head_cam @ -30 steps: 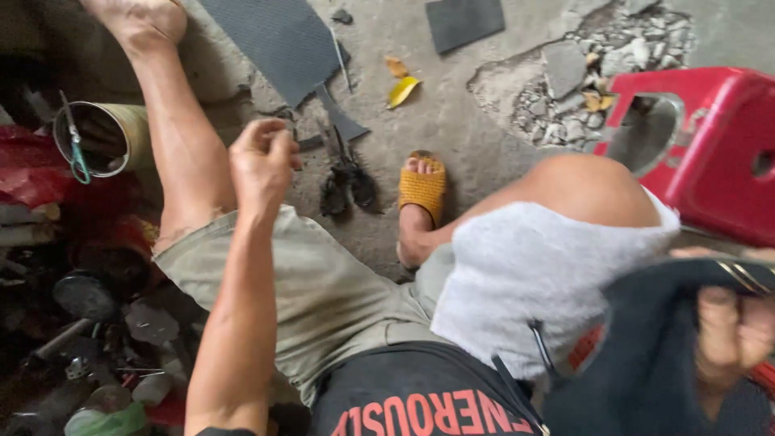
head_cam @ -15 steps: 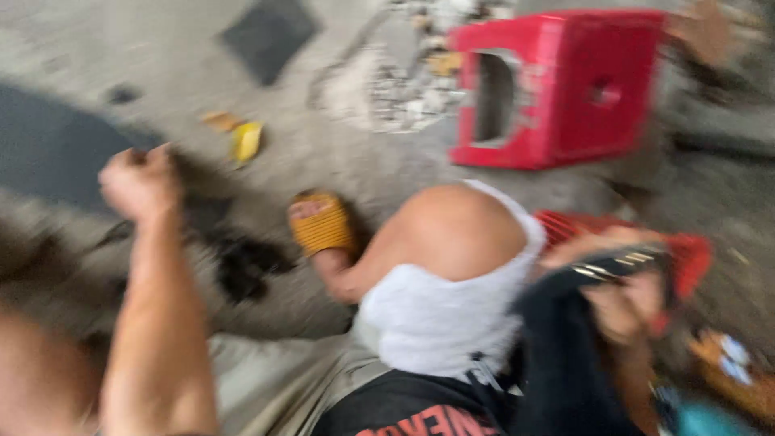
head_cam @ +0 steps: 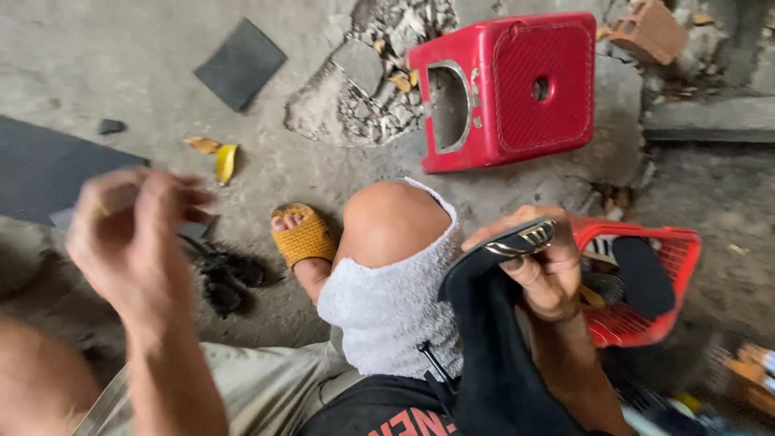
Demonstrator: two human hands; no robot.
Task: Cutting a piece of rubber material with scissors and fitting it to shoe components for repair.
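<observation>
My right hand (head_cam: 549, 274) grips a black shoe (head_cam: 492, 339) by its upper edge, where a metal buckle (head_cam: 521, 241) shows. The shoe hangs beside my right knee (head_cam: 391, 222), which a white cloth (head_cam: 395, 307) covers. My left hand (head_cam: 133, 238) is raised at the left and blurred. Its fingers are curled with the tips pinched together, and I cannot make out whether anything is between them. A foot in a yellow sandal (head_cam: 303, 238) rests on the concrete floor in front of the knee.
A red plastic stool (head_cam: 517, 85) lies on its side ahead, next to broken rubble (head_cam: 371, 81). A red basket (head_cam: 678, 242) with dark shoe parts stands at the right. Black rubber sheets (head_cam: 40, 169) (head_cam: 240, 63) and a black hand tool (head_cam: 226, 270) lie on the floor at the left.
The view has swung to the right, bringing the stool and basket into sight. My left hand has lifted higher and nearer the camera. My right hand still holds the black shoe.
</observation>
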